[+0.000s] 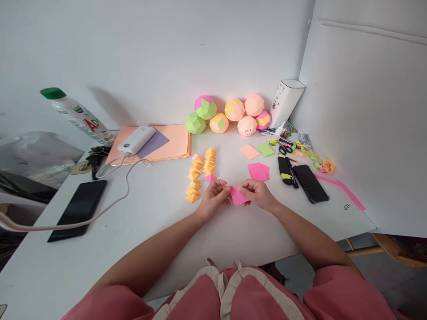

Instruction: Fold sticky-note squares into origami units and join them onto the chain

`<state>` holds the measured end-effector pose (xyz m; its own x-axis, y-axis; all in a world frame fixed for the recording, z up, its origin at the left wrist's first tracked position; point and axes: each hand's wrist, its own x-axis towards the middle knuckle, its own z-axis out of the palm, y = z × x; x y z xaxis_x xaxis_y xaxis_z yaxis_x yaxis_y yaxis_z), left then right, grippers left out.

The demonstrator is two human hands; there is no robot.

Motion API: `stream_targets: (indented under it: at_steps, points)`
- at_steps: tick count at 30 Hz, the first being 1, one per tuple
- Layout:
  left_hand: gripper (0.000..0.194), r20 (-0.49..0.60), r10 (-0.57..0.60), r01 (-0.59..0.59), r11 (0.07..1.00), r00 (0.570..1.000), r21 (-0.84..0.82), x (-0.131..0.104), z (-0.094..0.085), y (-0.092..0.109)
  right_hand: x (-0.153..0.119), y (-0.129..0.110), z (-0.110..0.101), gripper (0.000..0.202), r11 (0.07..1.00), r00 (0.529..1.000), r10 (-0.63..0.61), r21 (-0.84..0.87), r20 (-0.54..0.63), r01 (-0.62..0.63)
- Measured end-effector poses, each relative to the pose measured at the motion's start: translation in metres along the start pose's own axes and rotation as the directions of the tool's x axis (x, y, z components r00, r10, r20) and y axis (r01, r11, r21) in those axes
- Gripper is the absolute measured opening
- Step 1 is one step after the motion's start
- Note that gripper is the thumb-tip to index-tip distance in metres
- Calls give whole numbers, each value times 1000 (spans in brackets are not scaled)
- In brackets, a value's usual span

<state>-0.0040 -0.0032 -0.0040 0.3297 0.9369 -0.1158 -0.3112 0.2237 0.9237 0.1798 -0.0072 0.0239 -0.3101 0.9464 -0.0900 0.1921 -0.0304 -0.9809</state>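
Observation:
A pink paper piece [239, 195] is pinched between my left hand [215, 196] at its left corner and my right hand [258, 194] at its right side, above the white desk. Beyond my left hand stand two rows of folded orange paper pieces [194, 178], with a folded pink piece [210, 178] at the near end of the right row. Loose pink sheets [258, 171] lie just past my right hand. Behind them are a peach sheet stack [249, 152] and a green sheet stack [266, 150].
Several faceted paper balls [234, 110] line the wall. Scissors [285, 150], a cutter [285, 170] and a black phone [311, 183] lie right. Left are a tablet [79, 209], white cable, power bank [136, 140] and bottle [80, 116].

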Motion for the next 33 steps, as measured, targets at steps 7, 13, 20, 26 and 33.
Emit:
stream_targets:
  at_steps: [7,13,20,26,33]
  points:
    - [36,-16,15,-14,998,1000,62,-2,2,0,5,4,2,32,998,1000,25,59,-2,-25]
    - [31,-50,92,-86,991,995,105,-3,3,-3,9,7,0,23,977,994,101,191,-47,-90]
    - [22,-49,206,-194,964,977,179,-5,1,-6,9,8,2,43,952,988,153,263,32,-156]
    - [23,119,243,-267,923,963,278,-4,-4,-8,9,6,1,26,964,981,139,209,134,-165]
    - [37,118,197,-219,952,973,215,-3,-6,-13,9,7,-1,24,972,984,168,155,67,-177]
